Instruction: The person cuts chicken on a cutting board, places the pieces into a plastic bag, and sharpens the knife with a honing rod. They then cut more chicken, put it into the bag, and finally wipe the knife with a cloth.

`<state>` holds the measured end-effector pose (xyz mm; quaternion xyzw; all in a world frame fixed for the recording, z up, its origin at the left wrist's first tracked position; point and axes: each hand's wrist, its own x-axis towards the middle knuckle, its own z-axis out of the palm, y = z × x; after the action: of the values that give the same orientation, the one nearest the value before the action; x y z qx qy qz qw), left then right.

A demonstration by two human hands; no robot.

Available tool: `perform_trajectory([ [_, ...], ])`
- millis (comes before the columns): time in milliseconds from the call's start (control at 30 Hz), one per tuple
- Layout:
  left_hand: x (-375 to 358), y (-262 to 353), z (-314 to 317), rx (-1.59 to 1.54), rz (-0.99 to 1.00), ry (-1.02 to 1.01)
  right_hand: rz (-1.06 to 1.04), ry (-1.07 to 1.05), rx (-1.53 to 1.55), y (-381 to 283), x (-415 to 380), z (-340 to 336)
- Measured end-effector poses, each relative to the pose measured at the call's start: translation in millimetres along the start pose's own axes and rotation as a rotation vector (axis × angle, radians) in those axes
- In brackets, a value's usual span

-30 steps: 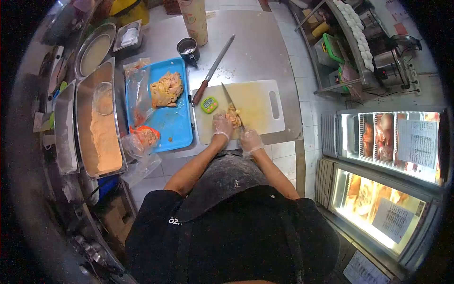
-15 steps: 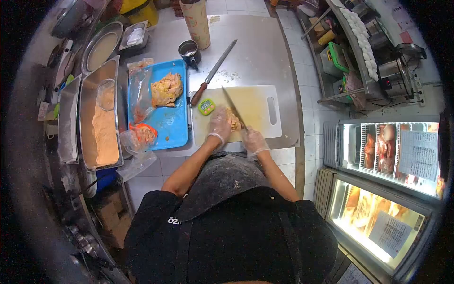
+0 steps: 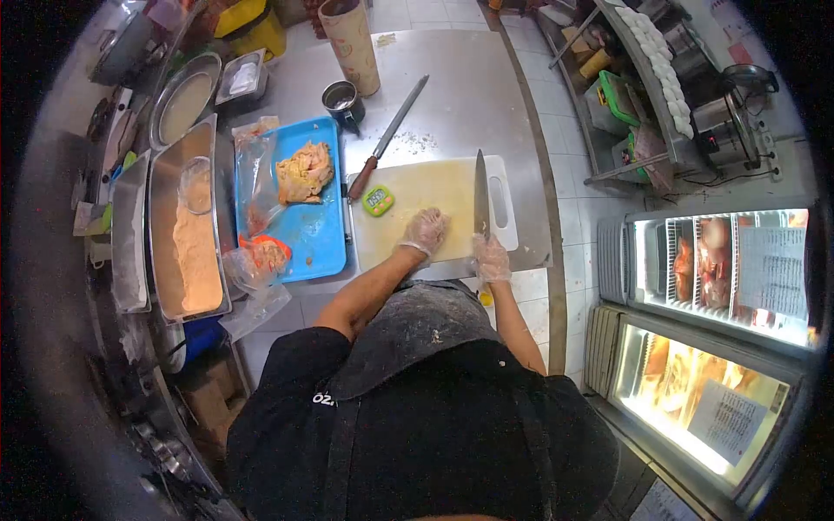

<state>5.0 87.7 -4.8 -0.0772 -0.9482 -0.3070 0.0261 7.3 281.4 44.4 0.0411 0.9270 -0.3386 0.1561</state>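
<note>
Apparently mid-cutting — knife (image 3: 481, 191) gripped by the right hand (image 3: 492, 258) at the cutting board's (image 3: 452, 187) right end; left hand (image 3: 427, 231) rested mid-board, anything held beneath can't be told. Meat (image 3: 304, 173) is piled left of the board. Next cut calls for the knife to be brought leftward.

Knife blade (image 3: 481, 191) smooth metal; cutting board (image 3: 452, 187) matt plastic; tray (image 3: 320, 233) glossy plastic.

Head-worn view, facing forward and down, worktop (image 3: 473, 100) near
</note>
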Motion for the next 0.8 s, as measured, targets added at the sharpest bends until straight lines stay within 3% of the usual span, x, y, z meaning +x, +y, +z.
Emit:
perform_trajectory([
  [67, 6, -6, 5, -0.14, -0.053, 0.013, -0.004, 0.006, -0.005, 3, 2, 3],
  [133, 21, 9, -15, 0.288, -0.049, 0.004, -0.007, 0.01, -0.015, 6, 4, 5],
  [167, 27, 12, -30, 0.29, -0.044, 0.003, 0.007, 0.027, -0.007, 7, 5, 7],
  [233, 33, 8, -58, -0.201, -0.29, -0.059, 0.026, 0.04, 0.001, 7, 2, 7],
  [267, 34, -4, -56, -0.2, -0.291, -0.061, 0.022, 0.021, 0.003, 6, 1, 4],
  [333, 33, -29, -48, -1.072, -0.696, 0.027, 0.015, -0.005, 0.002, 7, 1, 4],
  [400, 31, -33, -55, -1.048, -0.773, -0.053, 0.019, 0.036, -0.033, 9, 3, 7],
  [433, 29, -21, -67, -0.568, -0.51, -0.084, 0.012, 0.026, -0.036, 11, 3, 8],
  [500, 27, -2, -70, -0.04, -0.28, -0.141, 0.04, -0.024, 0.001, 12, 5, 7],
  [533, 31, 11, -64, 0.011, -0.313, -0.167, -0.132, -0.021, -0.054, 16, 4, 5],
  [567, 33, -1, -32, 0.216, -0.176, -0.295, -0.315, -0.009, -0.106, 16, 4, 2],
  [600, 37, -15, -6, 0.431, -0.044, -0.412, -0.137, -0.067, -0.004, -6, -1, -9],
  [633, 32, 14, -37, 0.359, -0.046, -0.346, 0.033, -0.126, 0.1, -27, -11, -21],
  [667, 29, -1, -15, 0.373, 0.075, -0.222, -0.122, -0.041, -0.055, 12, 4, 3],
  [700, 36, 14, -29, 0.601, 0.107, -0.536, -0.097, -0.041, -0.002, 27, 11, 13],
  [733, 41, -4, -2, 0.758, 0.256, -0.632, -0.015, -0.076, 0.158, 10, 2, 3],
  [800, 42, 18, -30, 0.143, -0.379, -0.312, 0.02, -0.06, 0.143, 17, 8, 9],
])
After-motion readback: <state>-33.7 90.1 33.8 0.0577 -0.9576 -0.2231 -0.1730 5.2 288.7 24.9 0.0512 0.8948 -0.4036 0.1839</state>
